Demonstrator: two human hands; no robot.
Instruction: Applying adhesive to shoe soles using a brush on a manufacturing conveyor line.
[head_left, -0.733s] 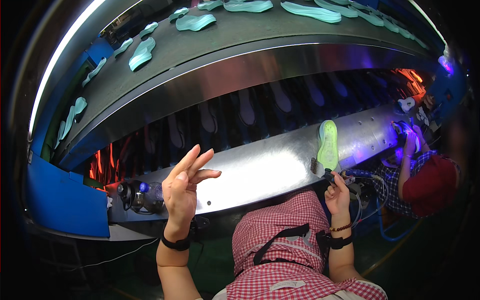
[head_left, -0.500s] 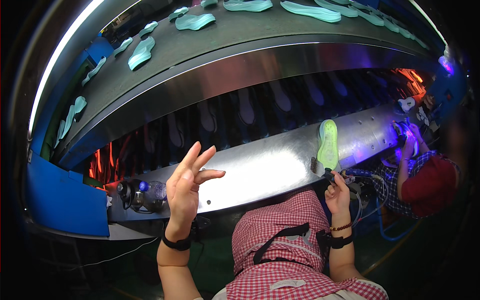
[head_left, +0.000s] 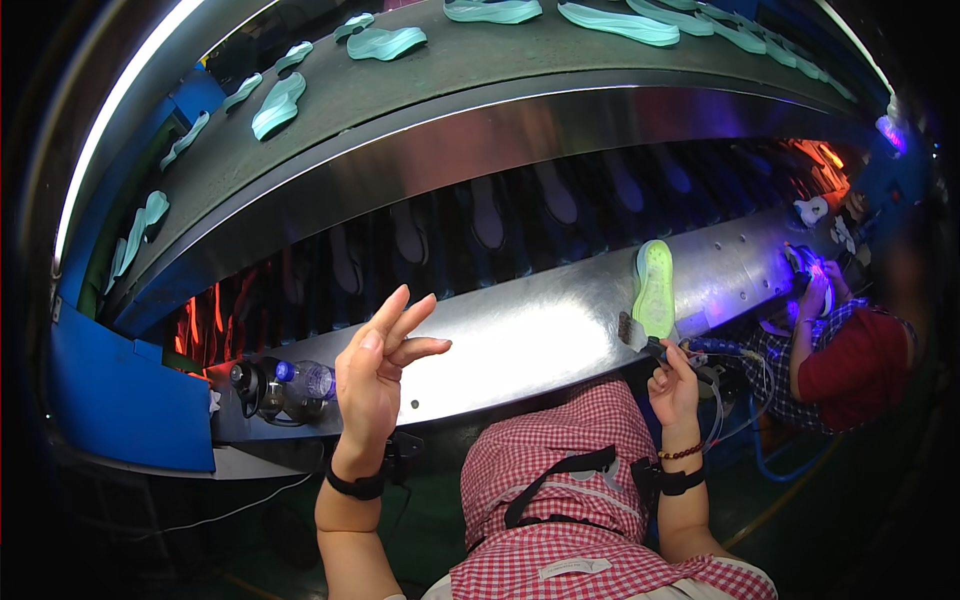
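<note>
Raised over the metal ledge (head_left: 500, 355), my left hand (head_left: 372, 375) has its fingers stretched and apart, with nothing visible in it. My right hand (head_left: 673, 385) is closed around the dark handle of a brush (head_left: 630, 332). The brush's bristles and pale head lie by the heel end of a yellow-green shoe sole (head_left: 655, 290). That sole rests lengthwise on the ledge, toe pointing away from me. Whether the bristles touch it, I cannot tell.
Several mint-green shoe soles (head_left: 386, 43) lie on a conveyor belt (head_left: 420, 90) beyond the ledge. More soles show dimly below it, between orange-glowing ends. Bottles (head_left: 285, 392) stand at the left. A co-worker (head_left: 855, 365) handles a purple-lit item at the right, near cables and tubes (head_left: 720, 348).
</note>
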